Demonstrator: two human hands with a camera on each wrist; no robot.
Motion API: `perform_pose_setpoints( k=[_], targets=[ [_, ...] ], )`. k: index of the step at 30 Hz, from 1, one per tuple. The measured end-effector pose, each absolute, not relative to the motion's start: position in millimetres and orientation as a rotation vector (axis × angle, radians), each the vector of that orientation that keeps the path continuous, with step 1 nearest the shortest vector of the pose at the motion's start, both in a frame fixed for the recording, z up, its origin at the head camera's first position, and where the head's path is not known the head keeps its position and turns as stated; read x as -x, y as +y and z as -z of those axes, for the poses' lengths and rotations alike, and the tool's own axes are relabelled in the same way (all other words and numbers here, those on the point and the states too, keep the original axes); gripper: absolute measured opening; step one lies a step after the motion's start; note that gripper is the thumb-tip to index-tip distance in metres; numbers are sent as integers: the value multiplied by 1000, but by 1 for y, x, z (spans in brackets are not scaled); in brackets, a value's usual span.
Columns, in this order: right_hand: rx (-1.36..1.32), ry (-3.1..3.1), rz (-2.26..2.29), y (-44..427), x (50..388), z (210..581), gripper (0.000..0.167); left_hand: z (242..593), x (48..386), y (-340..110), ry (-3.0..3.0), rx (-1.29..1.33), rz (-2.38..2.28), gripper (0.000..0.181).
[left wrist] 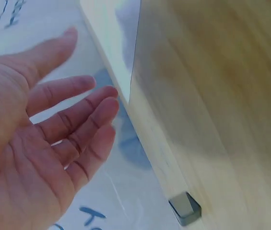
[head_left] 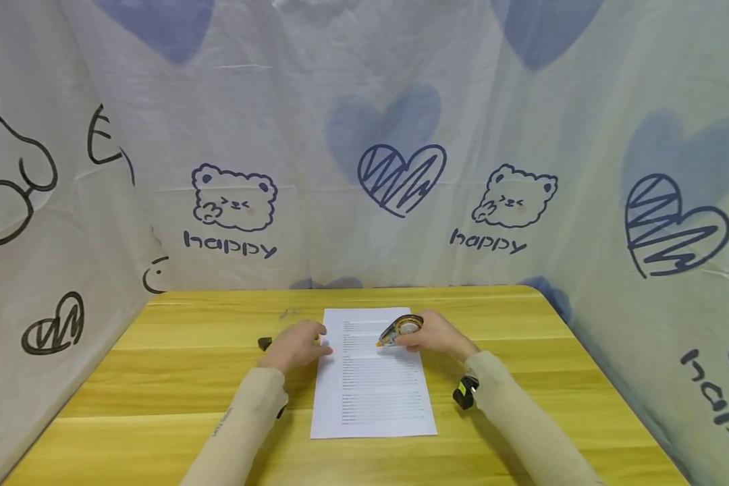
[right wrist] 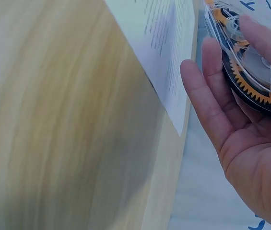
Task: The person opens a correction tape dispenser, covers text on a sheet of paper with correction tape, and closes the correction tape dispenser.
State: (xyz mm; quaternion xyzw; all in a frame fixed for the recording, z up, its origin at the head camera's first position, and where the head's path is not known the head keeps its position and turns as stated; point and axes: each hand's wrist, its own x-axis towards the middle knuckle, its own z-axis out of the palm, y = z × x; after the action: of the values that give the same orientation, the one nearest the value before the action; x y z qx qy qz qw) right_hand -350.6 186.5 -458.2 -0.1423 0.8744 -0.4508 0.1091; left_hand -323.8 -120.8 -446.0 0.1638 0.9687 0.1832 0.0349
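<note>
A printed white sheet (head_left: 376, 398) lies on the wooden table. The right hand (head_left: 434, 334) pinches a correction tape dispenser (head_left: 408, 327) over the sheet's upper right part, its orange tip (head_left: 379, 343) pointing left. In the right wrist view the thumb and fingers of the right hand (right wrist: 250, 110) hold the clear and black dispenser (right wrist: 255, 72), whose orange gear shows. At the sheet's left edge is the left hand (head_left: 298, 345), fingers spread and relaxed. The left wrist view shows the left hand (left wrist: 53, 124) palm side, holding nothing, near the paper's corner (left wrist: 128, 57).
A small dark object (head_left: 264, 343) is just left of the left hand, also seen as a dark block (left wrist: 185, 209) near the table edge. The wooden table (head_left: 176, 378) is bordered by a printed curtain (head_left: 316, 202) at the back and sides.
</note>
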Motion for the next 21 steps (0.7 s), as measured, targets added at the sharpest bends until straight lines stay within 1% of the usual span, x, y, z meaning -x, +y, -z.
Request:
perform_pose_setpoints(
  k=[5, 9, 14, 21],
  targets=[
    [435, 2533, 1388, 183, 350, 458, 36, 442, 328, -141, 3060, -422, -549, 32],
    [437, 2504, 1424, 180, 351, 459, 38, 438, 328, -158, 3094, -290, -554, 28],
    [457, 2491, 1431, 176, 350, 460, 36, 438, 328, -176, 3116, -129, -528, 33],
    [454, 2437, 1497, 173, 350, 459, 41, 442, 332, -191, 3093, 5, -536, 42]
  ],
)
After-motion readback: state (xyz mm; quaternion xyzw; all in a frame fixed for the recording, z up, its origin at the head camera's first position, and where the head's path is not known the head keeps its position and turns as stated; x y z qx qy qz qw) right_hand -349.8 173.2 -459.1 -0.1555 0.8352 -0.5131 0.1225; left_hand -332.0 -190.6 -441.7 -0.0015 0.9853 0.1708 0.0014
